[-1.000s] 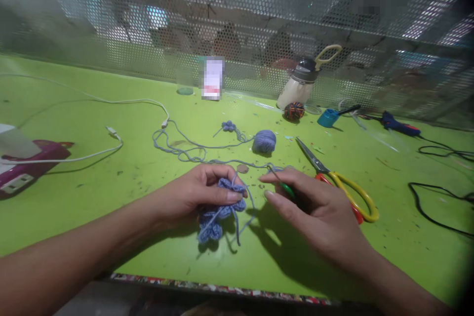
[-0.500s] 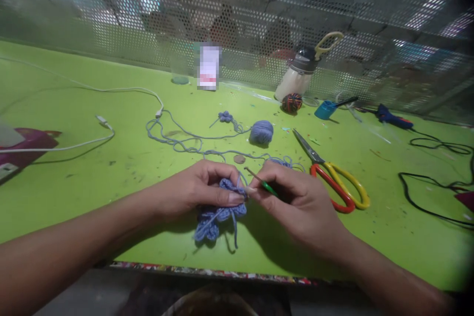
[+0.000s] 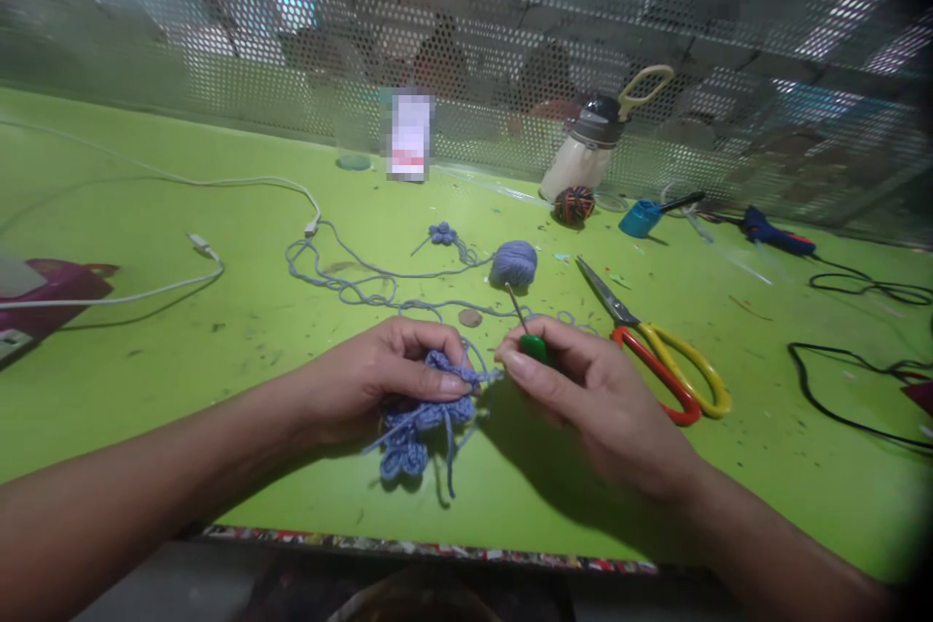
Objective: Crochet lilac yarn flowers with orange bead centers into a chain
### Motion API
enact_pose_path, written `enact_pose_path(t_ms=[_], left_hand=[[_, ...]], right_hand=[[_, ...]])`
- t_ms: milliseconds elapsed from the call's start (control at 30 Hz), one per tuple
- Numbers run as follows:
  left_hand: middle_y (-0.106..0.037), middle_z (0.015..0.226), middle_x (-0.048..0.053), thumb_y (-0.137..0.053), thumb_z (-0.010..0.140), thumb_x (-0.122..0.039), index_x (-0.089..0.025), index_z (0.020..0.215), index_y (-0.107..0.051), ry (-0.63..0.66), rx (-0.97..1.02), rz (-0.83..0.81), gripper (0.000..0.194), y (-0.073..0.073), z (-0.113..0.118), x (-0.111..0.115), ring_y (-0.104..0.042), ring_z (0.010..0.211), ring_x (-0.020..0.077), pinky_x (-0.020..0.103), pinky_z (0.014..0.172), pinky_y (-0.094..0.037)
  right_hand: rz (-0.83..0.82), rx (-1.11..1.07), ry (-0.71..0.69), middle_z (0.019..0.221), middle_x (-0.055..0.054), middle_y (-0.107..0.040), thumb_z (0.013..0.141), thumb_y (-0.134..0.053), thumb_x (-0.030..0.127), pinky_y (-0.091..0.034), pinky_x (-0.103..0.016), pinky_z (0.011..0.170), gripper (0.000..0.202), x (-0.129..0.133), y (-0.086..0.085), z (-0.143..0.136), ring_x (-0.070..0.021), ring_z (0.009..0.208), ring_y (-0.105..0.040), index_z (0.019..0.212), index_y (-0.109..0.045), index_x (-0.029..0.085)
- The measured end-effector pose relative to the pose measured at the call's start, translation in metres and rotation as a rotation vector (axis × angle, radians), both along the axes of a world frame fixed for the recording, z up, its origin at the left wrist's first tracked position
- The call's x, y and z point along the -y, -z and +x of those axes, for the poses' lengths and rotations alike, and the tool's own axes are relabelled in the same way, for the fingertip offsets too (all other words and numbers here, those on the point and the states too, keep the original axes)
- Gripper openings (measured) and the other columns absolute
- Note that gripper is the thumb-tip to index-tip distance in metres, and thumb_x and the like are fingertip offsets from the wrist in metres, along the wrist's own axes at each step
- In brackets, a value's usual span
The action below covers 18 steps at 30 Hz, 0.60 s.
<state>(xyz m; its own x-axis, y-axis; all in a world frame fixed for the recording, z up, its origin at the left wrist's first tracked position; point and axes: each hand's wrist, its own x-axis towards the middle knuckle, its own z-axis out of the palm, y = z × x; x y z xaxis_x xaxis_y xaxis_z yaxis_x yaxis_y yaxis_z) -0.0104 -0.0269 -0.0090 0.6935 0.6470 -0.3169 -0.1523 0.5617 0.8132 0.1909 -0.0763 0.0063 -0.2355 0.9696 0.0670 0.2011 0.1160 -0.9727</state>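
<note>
My left hand [image 3: 397, 364] pinches a blue-violet crochet piece [image 3: 437, 413] of joined flower shapes, with loose yarn ends hanging below it. Between thumb and fingers, my right hand [image 3: 583, 384] grips a crochet hook [image 3: 535, 344] by its green handle, its thin metal shaft pointing up and away. The hook's tip stands apart from the crochet. A short strand of stitches reaches from the piece toward my right fingertips; whether they touch it I cannot tell. Beyond my hands lies a ball of matching yarn [image 3: 514, 264], with a small crocheted flower [image 3: 441, 233] to its left.
Scissors [image 3: 641, 340] with red and yellow handles lie just right of my right hand. Farther back are a bottle [image 3: 579, 155], a multicoloured yarn ball [image 3: 574, 205], a blue pot [image 3: 641, 218] and a glue gun [image 3: 777, 231]. A white cable [image 3: 255, 180] crosses the left side.
My right hand has drawn slightly back to the right from the crochet, and the hook has turned from pointing left to pointing upward. The left hand has shifted slightly left, keeping its hold.
</note>
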Motion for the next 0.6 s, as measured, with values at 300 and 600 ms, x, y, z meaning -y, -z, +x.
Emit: enact_pose_path(t_ms=[300,600], left_hand=[[-0.067,0.063,0.002,-0.083,0.059,-0.013,-0.012,0.068,-0.07,0.027,0.017,-0.023,0.016,-0.001,0.001,0.0,-0.057,0.055,0.0079,0.018,0.055,-0.041],[-0.069,0.062,0.003,-0.082,0.061,-0.013,-0.011,0.069,-0.07,0.06,0.052,-0.037,0.015,-0.002,-0.002,-0.002,-0.06,0.051,0.0074,0.016,0.051,-0.042]], right_hand=[[0.544,0.221,-0.043,0.073,-0.001,-0.057,0.084,-0.057,0.007,-0.04,-0.027,0.064,0.01,0.001,0.003,-0.011,-0.0119,0.069,-0.051,0.08,-0.061,0.016],[0.266,0.131,0.08,0.072,0.001,-0.055,0.086,-0.062,0.022,-0.04,-0.025,0.055,0.006,0.003,0.0,-0.005,-0.011,0.062,-0.049,0.086,-0.063,0.017]])
